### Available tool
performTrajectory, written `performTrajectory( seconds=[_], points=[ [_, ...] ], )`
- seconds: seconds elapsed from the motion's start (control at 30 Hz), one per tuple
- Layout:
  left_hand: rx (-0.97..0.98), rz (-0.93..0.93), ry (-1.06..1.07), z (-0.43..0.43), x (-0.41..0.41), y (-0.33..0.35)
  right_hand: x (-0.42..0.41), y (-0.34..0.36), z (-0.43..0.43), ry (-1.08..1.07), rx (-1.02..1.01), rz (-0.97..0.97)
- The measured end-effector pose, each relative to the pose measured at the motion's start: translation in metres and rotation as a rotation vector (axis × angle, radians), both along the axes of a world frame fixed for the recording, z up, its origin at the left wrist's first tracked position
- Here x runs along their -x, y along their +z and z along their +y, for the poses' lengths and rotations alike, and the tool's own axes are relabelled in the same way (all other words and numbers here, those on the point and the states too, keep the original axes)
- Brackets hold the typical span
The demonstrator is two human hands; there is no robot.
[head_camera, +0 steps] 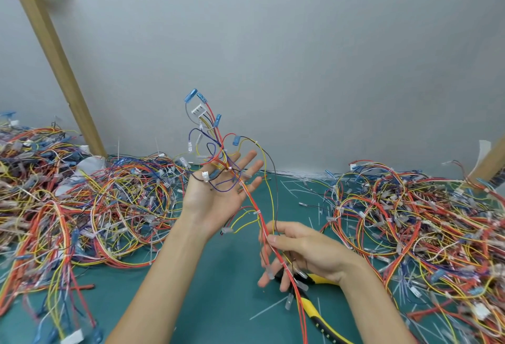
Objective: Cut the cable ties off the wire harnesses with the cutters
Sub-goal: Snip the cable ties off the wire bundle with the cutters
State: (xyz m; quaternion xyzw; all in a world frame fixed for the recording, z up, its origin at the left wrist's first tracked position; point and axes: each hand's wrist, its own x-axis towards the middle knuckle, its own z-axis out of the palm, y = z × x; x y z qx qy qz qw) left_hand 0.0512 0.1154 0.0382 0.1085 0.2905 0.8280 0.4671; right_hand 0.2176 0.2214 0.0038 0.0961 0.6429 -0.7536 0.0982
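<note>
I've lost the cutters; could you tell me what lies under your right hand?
Yellow-and-black cutters lie on the mat under the right hand; that hand and the wire harness cover their blades.

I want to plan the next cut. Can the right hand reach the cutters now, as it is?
Probably not at once. The right hand pinches the harness, so it must let go first. The cutters lie on the mat just beneath it, with only its hanging wires across them.
</note>
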Motion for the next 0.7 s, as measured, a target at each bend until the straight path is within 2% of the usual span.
performTrajectory(
  seconds=[0.2,0.37,0.5,0.7],
  points=[
    [0.126,0.319,-0.101,0.0008,0.0019,-0.0031,0.001,-0.0011,0.0002,-0.06,0.016,0.058],
    [0.363,0.605,-0.014,-0.0017,0.005,-0.0021,0.0001,-0.0002,-0.0026,-0.037,-0.005,0.043],
    [0.331,0.482,-0.077,-0.0034,0.0069,-0.0053,0.0005,0.0005,-0.0045,0.044,0.0,0.015],
    [0.346,0.486,-0.157,-0.0072,0.0079,-0.0067,-0.0005,0.0021,-0.0022,0.041,0.004,0.03]
  ],
)
